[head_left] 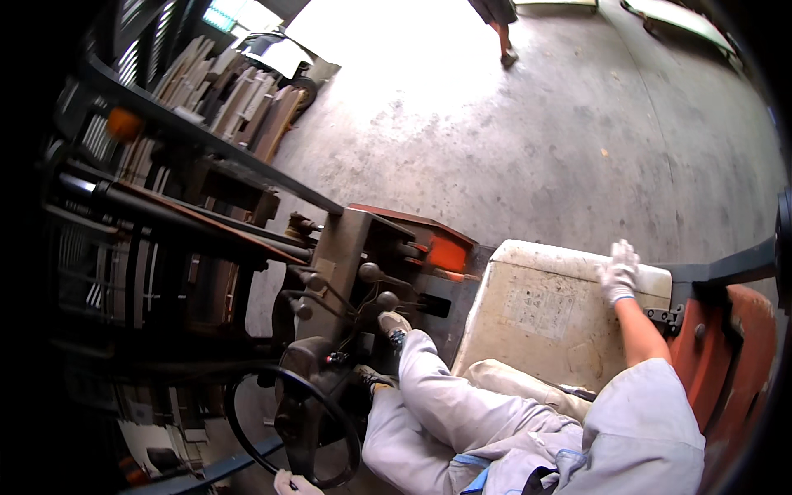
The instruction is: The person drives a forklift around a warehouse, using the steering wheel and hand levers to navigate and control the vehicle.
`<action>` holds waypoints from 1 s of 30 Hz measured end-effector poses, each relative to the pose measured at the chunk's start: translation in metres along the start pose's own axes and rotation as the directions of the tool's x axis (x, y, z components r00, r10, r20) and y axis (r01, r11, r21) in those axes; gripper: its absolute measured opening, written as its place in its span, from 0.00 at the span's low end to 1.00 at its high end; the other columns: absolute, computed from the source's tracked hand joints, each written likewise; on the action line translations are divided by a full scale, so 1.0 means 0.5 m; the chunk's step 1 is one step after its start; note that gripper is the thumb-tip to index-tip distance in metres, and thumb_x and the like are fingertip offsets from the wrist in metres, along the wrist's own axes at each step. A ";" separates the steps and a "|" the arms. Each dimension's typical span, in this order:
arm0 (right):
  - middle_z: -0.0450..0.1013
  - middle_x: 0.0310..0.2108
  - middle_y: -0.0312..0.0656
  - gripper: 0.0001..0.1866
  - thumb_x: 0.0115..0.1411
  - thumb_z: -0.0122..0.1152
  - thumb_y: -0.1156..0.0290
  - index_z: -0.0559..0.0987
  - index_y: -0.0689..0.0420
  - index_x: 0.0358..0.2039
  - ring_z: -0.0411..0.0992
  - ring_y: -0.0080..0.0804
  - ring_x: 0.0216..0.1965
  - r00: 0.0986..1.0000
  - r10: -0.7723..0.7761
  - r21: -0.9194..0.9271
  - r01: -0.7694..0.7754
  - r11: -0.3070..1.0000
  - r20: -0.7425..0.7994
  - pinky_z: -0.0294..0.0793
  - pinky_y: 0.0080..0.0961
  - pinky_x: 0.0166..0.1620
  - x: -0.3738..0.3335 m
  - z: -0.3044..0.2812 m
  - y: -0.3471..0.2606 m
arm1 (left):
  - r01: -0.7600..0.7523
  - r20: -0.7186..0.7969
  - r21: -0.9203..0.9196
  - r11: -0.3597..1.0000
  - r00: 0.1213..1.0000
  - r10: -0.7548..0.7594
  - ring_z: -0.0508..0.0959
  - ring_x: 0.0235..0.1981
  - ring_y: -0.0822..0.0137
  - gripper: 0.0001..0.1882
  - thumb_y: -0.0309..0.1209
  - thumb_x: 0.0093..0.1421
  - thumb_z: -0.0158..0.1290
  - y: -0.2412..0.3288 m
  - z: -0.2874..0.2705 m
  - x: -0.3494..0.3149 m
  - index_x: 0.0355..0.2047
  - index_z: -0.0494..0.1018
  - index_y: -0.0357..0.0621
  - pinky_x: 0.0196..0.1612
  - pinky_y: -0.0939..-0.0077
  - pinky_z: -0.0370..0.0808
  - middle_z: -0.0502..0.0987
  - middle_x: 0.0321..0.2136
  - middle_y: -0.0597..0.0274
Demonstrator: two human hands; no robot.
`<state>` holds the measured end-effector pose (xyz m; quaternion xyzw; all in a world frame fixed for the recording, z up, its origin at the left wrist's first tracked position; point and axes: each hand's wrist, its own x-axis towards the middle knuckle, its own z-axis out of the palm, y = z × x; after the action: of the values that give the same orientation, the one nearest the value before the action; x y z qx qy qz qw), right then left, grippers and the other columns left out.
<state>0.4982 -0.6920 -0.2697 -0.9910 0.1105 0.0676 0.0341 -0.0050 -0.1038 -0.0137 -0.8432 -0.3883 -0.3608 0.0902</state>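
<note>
The person sits twisted on a forklift seat, in pale grey work trousers and a short-sleeved grey shirt. The black steering wheel, a thin round ring, is the landmark. The left hand, in a white knit glove, grips the wheel's lower rim at the picture's bottom edge, fingers curled around it. Well to the right of the wheel, the right hand, also white-gloved, lies flat with fingers spread on the top edge of the cream engine cover, a boxy, scuffed and stained panel. A pale rectangular label sits on that cover's face. Just above the wheel stand black-knobbed control levers on a worn grey console. Far above left, planks lean stacked on the rough concrete floor.
</note>
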 end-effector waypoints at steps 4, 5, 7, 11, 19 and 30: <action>0.57 0.76 0.55 0.48 0.65 0.60 0.40 0.63 0.64 0.74 0.47 0.54 0.79 0.999 0.032 0.006 -0.032 0.999 0.007 0.39 0.52 0.80 -0.021 0.083 0.126 | 0.103 0.042 -0.011 0.995 0.994 -0.102 0.83 0.42 0.54 0.11 0.21 0.57 0.60 0.017 -0.005 -0.018 0.41 0.83 0.31 0.52 0.61 0.81 0.85 0.39 0.47; 0.58 0.76 0.55 0.48 0.65 0.60 0.40 0.64 0.64 0.73 0.48 0.54 0.79 0.999 0.010 0.009 -0.010 1.000 -0.037 0.39 0.52 0.79 -0.017 0.098 0.135 | 0.126 0.049 0.022 0.992 0.991 -0.126 0.83 0.41 0.54 0.12 0.20 0.57 0.60 0.019 -0.002 -0.027 0.42 0.83 0.31 0.52 0.62 0.80 0.85 0.39 0.48; 0.59 0.75 0.55 0.47 0.64 0.61 0.41 0.65 0.64 0.72 0.50 0.55 0.78 0.962 -0.105 0.013 0.112 0.994 -0.253 0.40 0.54 0.79 -0.011 0.125 0.143 | 0.220 0.041 0.020 0.975 0.975 -0.220 0.82 0.41 0.57 0.12 0.20 0.58 0.60 0.012 -0.001 -0.040 0.43 0.83 0.30 0.50 0.63 0.80 0.85 0.39 0.50; 0.60 0.74 0.55 0.47 0.63 0.63 0.43 0.64 0.63 0.73 0.51 0.55 0.78 0.975 -0.094 0.010 0.098 0.995 -0.201 0.40 0.54 0.79 -0.014 0.153 0.157 | 0.386 0.032 0.064 0.920 0.921 -0.389 0.79 0.39 0.58 0.12 0.21 0.62 0.60 -0.005 0.006 -0.067 0.45 0.82 0.30 0.47 0.64 0.80 0.84 0.40 0.51; 0.59 0.75 0.57 0.47 0.62 0.64 0.46 0.65 0.66 0.71 0.50 0.57 0.78 0.957 -0.134 0.021 0.144 0.989 -0.257 0.40 0.57 0.79 -0.023 0.171 0.175 | 0.358 -0.006 0.036 0.933 0.934 -0.358 0.72 0.30 0.66 0.05 0.19 0.58 0.61 -0.092 0.015 -0.066 0.36 0.81 0.34 0.32 0.67 0.72 0.79 0.30 0.62; 0.58 0.75 0.58 0.46 0.62 0.63 0.47 0.64 0.67 0.71 0.49 0.58 0.78 0.969 -0.112 0.053 0.127 0.991 -0.220 0.39 0.57 0.79 -0.027 0.168 0.171 | 0.212 0.055 0.116 0.970 0.974 -0.219 0.75 0.37 0.66 0.10 0.21 0.62 0.59 -0.020 0.001 -0.097 0.44 0.79 0.33 0.41 0.71 0.75 0.80 0.36 0.58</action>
<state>0.4555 -0.7655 -0.3555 -0.9956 0.0560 -0.0468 0.0590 -0.0333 -0.1251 -0.0481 -0.8015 -0.4995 -0.3181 0.0832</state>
